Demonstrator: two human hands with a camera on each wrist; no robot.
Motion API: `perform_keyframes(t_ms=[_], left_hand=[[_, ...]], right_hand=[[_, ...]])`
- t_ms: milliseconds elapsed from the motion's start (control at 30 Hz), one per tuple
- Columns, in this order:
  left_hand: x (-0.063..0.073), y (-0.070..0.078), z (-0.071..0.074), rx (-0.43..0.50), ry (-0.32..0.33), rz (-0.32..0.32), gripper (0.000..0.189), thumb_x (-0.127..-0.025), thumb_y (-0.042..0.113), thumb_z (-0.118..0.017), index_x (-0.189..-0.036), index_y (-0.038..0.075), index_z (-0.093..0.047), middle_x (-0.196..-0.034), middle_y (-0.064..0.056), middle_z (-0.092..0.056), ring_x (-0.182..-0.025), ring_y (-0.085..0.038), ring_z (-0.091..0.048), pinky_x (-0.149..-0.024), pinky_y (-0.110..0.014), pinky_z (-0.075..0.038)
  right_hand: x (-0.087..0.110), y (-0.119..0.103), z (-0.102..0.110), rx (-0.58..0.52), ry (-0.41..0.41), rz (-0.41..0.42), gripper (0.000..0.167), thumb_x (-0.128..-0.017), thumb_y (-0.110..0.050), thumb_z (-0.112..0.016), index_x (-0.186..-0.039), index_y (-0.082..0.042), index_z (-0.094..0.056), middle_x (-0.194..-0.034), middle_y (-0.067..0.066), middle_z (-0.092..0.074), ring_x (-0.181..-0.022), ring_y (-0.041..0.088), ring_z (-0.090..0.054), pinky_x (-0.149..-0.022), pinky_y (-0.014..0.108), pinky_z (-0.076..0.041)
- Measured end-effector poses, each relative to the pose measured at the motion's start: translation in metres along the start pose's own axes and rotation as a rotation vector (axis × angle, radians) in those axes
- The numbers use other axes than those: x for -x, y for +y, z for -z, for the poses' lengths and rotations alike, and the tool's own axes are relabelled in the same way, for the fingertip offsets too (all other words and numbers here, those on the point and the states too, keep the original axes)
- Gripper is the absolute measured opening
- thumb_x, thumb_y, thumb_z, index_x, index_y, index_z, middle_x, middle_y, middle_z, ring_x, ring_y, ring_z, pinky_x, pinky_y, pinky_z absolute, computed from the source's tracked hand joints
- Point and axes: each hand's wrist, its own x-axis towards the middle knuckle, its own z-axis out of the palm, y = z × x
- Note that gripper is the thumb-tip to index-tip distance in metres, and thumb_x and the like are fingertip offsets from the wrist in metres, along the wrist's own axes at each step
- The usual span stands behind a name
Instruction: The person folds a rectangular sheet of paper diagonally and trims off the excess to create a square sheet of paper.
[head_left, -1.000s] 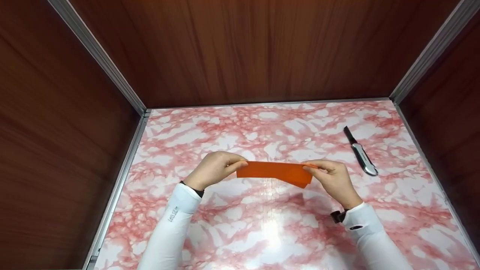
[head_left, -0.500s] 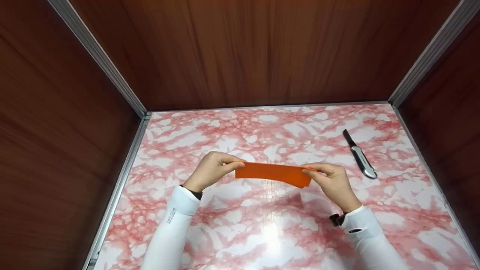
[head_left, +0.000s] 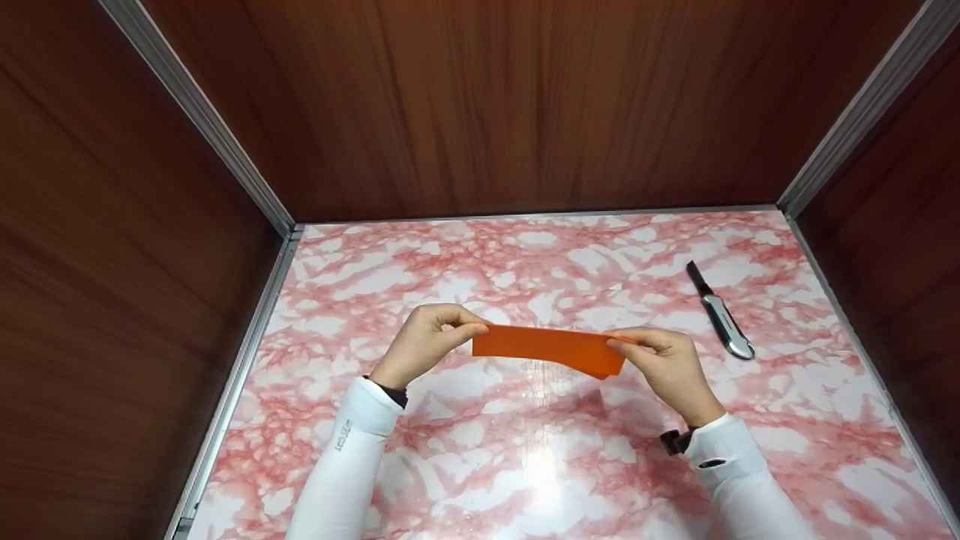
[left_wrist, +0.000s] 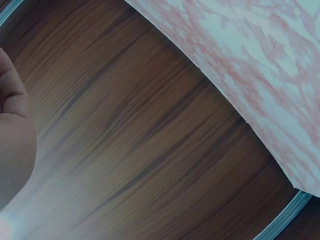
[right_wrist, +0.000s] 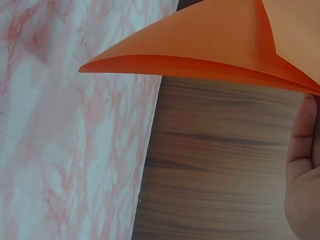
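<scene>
A folded sheet of orange paper (head_left: 544, 344) is stretched between the two hands above the table. The left hand (head_left: 429, 339) pinches its upper left corner between thumb and fingers. At the other end, the right hand (head_left: 664, 363) pinches the upper right corner. The paper's lower right part hangs lower than the left. In the right wrist view the orange paper (right_wrist: 200, 40) shows its folded layers, spread a little apart, with the right hand's thumb (right_wrist: 302, 135) against the edge. Only a part of the left hand (left_wrist: 15, 135) shows in the left wrist view, without the paper.
A utility knife (head_left: 721, 319) with a black and silver handle lies on the table at the right, beyond the right hand. The red-and-white marbled table (head_left: 465, 480) is bordered by dark wood panels (head_left: 525, 112) at the back and both sides.
Both hands keep their pinch on the orange paper and have hardly moved. The table and knife sit slightly lower in the head view than one second ago.
</scene>
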Motion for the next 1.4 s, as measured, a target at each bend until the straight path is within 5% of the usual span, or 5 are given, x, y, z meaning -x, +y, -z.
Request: perform_keyframes(t_ms=[433, 1000, 1167, 1300, 1400], left_hand=[[-0.002, -0.004, 0.000, 0.027, 0.009, -0.002, 0.012, -0.087, 0.041, -0.071, -0.088, 0.029, -0.074, -0.096, 0.012, -0.071, -0.091, -0.010, -0.062, -0.078, -0.037, -0.048], [-0.004, -0.006, -0.003, 0.080, -0.003, 0.010, 0.017, -0.090, 0.043, -0.067, -0.092, 0.027, -0.070, -0.100, 0.008, -0.069, -0.095, -0.014, -0.062, -0.085, -0.040, -0.048], [-0.005, 0.002, -0.006, -0.227, 0.024, -0.001, 0.014, -0.093, 0.043, -0.064, -0.095, 0.030, -0.067, -0.097, 0.015, -0.067, -0.081, -0.009, -0.059, -0.078, -0.035, -0.048], [-0.010, 0.010, -0.015, -0.587, 0.079, -0.140, 0.011, -0.095, 0.035, -0.064, -0.097, 0.025, -0.068, -0.094, 0.013, -0.067, -0.083, -0.012, -0.059, -0.091, -0.035, -0.044], [-0.013, 0.017, -0.026, -0.723, 0.086, -0.237, 0.014, -0.095, 0.033, -0.063, -0.097, 0.021, -0.070, -0.094, 0.011, -0.069, -0.097, -0.012, -0.061, -0.105, -0.035, -0.035]], right_hand=[[-0.009, 0.022, 0.006, 0.060, -0.029, -0.049, 0.016, -0.084, -0.023, -0.077, -0.100, -0.019, -0.079, -0.100, 0.001, -0.073, -0.096, 0.017, -0.066, -0.080, 0.026, -0.053], [-0.008, -0.011, 0.005, 0.008, -0.041, -0.043, 0.016, -0.086, -0.013, -0.076, -0.098, -0.004, -0.078, -0.096, 0.009, -0.073, -0.086, 0.017, -0.067, -0.074, 0.025, -0.052], [-0.006, -0.009, 0.000, 0.044, -0.024, -0.023, 0.016, -0.088, -0.017, -0.074, -0.099, -0.006, -0.077, -0.095, 0.008, -0.073, -0.084, 0.018, -0.066, -0.073, 0.025, -0.052], [-0.005, -0.009, -0.008, 0.060, -0.015, -0.023, 0.015, -0.088, -0.020, -0.074, -0.097, -0.009, -0.078, -0.094, 0.006, -0.072, -0.083, 0.019, -0.065, -0.073, 0.025, -0.053], [-0.005, -0.010, -0.017, 0.060, 0.000, -0.023, 0.013, -0.087, -0.019, -0.075, -0.095, -0.010, -0.078, -0.092, 0.004, -0.073, -0.081, 0.019, -0.064, -0.071, 0.025, -0.053]])
